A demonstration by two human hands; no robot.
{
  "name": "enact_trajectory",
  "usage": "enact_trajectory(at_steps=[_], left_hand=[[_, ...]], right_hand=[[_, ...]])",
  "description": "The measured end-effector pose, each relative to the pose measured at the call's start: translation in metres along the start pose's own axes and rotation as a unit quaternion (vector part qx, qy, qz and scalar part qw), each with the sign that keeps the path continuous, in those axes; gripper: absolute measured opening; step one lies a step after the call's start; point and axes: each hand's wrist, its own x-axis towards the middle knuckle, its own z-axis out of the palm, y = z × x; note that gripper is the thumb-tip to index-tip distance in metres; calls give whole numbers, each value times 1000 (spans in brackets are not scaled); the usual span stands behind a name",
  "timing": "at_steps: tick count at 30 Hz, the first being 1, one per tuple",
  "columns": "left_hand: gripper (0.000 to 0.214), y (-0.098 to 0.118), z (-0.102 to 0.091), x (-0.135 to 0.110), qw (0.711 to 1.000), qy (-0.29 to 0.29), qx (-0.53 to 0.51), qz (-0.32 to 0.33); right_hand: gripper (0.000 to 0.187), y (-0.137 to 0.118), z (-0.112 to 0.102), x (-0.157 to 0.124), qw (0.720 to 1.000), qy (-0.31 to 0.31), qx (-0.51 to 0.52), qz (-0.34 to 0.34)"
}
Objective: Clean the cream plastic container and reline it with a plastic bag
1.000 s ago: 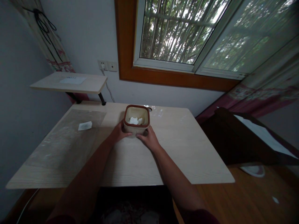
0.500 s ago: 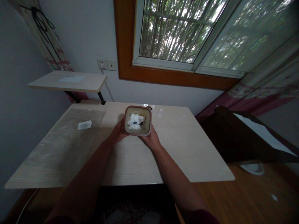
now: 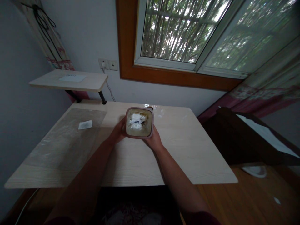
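A person's two bare hands hold a small square-mouthed beige bin with a reddish-brown rim, near the centre of the frame. Compared with a second ago, the bin is tipped back towards the wearer, so its mouth faces the camera. That tilt brings the contents into fuller view: crumpled white paper with a dark mark, lying inside.

The left hand grasps the bin's left side; the right hand grasps its right side and lower corner. Most fingers are hidden behind it, and whether the base touches the table cannot be told.

A small brown curved object, partly hidden, shows just behind the bin's far right corner; it seems the nearest thing in the way. At centre left, a clear plastic sheet covers part of the tabletop, with a white paper slip on it, apart from the hands. A raised shelf stands at the upper left, bearing another sheet of paper. Beyond, a window fills the upper right, and dark furniture sits at the right, beyond the table's edge.
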Motion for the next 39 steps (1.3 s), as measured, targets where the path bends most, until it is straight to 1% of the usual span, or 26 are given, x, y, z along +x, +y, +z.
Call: enact_trajectory(at_steps=[4,7,13,18,22,25,32,34,37,39], left_hand=[[74,3,2,0,1000,4,6,3],[77,5,3,-1,1000,9,15,7],[79,6,3,-3,1000,1,7,12],[78,9,4,-4,1000,9,20,17],[79,15,5,-7,998,17,25,48],[74,15,4,-8,997,19,32,64],[68,5,4,-3,991,20,84,98],[70,3,4,-3,991,21,89,101],[81,4,1,-3,987,11,115,114],[83,6,-2,-4,984,3,132,122]], right_hand=[[85,1,0,0,1000,3,-2,-1],[87,0,0,0,1000,1,0,1],[83,-1,-1,0,1000,3,9,-3],[84,3,0,0,1000,5,9,-10],[88,4,0,-1,1000,3,15,-19],[86,3,-1,-1,1000,4,13,-26],[86,4,-3,-1,999,9,15,-32],[85,5,-2,-2,999,12,12,-30],[83,6,-2,-2,999,13,11,-34],[84,5,-2,-1,999,11,17,-33]])
